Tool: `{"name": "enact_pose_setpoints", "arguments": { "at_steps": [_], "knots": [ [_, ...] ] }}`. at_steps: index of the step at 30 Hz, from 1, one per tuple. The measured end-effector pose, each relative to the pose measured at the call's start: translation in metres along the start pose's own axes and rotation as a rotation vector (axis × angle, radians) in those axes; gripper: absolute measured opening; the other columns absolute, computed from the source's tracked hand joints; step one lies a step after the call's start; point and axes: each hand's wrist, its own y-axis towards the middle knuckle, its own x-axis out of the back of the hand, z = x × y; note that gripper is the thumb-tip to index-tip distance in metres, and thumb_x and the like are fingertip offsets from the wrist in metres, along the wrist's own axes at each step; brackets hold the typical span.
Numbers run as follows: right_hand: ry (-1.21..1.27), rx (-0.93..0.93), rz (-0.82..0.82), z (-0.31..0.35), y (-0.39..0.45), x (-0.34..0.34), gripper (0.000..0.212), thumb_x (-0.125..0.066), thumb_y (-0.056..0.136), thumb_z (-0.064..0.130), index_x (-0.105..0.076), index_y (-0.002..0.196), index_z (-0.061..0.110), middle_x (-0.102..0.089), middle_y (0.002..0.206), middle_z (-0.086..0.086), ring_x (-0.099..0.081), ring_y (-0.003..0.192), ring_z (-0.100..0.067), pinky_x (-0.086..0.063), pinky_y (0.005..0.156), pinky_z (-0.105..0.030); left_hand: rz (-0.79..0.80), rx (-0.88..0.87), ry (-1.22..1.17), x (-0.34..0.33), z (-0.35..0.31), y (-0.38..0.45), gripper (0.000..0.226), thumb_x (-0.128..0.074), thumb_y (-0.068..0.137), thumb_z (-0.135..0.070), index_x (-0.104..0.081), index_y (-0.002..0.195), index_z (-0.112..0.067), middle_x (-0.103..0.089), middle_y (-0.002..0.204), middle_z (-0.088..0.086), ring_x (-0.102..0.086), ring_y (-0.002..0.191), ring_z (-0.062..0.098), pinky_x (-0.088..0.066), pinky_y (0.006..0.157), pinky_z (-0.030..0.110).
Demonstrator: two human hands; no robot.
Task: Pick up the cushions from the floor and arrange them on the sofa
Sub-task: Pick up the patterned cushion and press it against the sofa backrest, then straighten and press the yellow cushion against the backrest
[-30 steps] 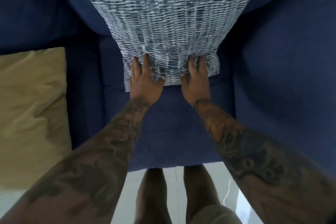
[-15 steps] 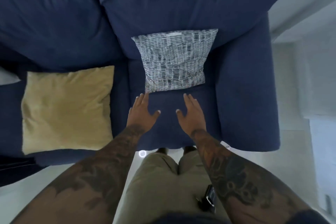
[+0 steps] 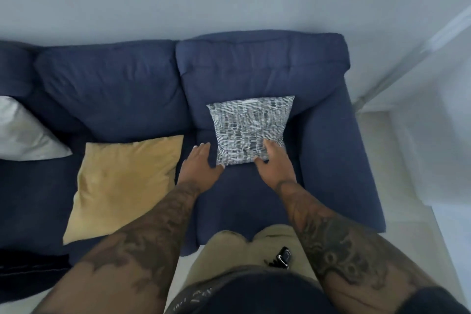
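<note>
With your left hand (image 3: 201, 164) and right hand (image 3: 274, 163) spread empty, the propped patterned cushion (image 3: 248, 130) could flop forward off the sofa (image 3: 339, 160) backrest

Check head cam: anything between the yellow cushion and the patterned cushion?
Only the left hand, resting open on the bare blue sofa seat in the gap. The yellow cushion and patterned cushion don't touch.

Tattooed forearms (image 3: 158, 232), khaki shorts (image 3: 229, 252), dark top, black clip at the waistband.
</note>
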Motion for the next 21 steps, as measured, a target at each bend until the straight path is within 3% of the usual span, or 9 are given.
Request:
{"name": "enact_pose_setpoints", "arguments": {
  "at_steps": [6, 11, 19, 21],
  "knots": [
    [0.037, 0.02, -0.016, 0.004, -0.003, 0.006, 0.069, -0.062, 0.106, 0.035, -0.036, 0.166, 0.011, -0.035, 0.171, -0.008, -0.03, 0.159, -0.024, -0.028, 0.129, -0.046, -0.01, 0.064, -0.076, 0.007, -0.018, 0.002, 0.091, -0.067, 0.096, -0.053, -0.021, 0.167, -0.02, -0.017, 0.174, -0.002, -0.008, 0.161, 0.017, -0.016, 0.127, 0.038],
    [-0.008, 0.066, 0.038, 0.013, 0.006, 0.01, 0.07, -0.061, 0.106, 0.037, -0.036, 0.165, 0.01, -0.036, 0.17, -0.009, -0.035, 0.156, -0.027, -0.031, 0.127, -0.047, -0.073, 0.101, -0.107, 0.014, -0.022, 0.0, 0.091, -0.067, 0.095, -0.053, -0.023, 0.167, -0.018, -0.02, 0.173, 0.0, -0.011, 0.161, 0.019, -0.019, 0.128, 0.039],
    [-0.185, 0.189, 0.164, 0.046, 0.008, -0.005, 0.068, -0.056, 0.107, 0.042, -0.036, 0.166, 0.014, -0.028, 0.175, -0.008, -0.021, 0.162, -0.024, -0.022, 0.13, -0.041, -0.138, 0.205, -0.189, 0.035, -0.008, -0.037, 0.085, -0.07, 0.092, -0.053, -0.037, 0.161, -0.016, -0.039, 0.165, 0.003, -0.042, 0.148, 0.026, -0.037, 0.12, 0.043],
    [-0.195, 0.217, 0.172, 0.058, 0.01, -0.013, 0.065, -0.057, 0.107, 0.042, -0.042, 0.163, 0.012, -0.034, 0.171, -0.011, -0.027, 0.16, -0.026, -0.026, 0.128, -0.04, -0.172, 0.241, -0.223, 0.041, 0.001, -0.046, 0.08, -0.07, 0.093, -0.051, -0.041, 0.158, -0.015, -0.042, 0.161, 0.005, -0.046, 0.144, 0.029, -0.039, 0.114, 0.036]
  ]
}}
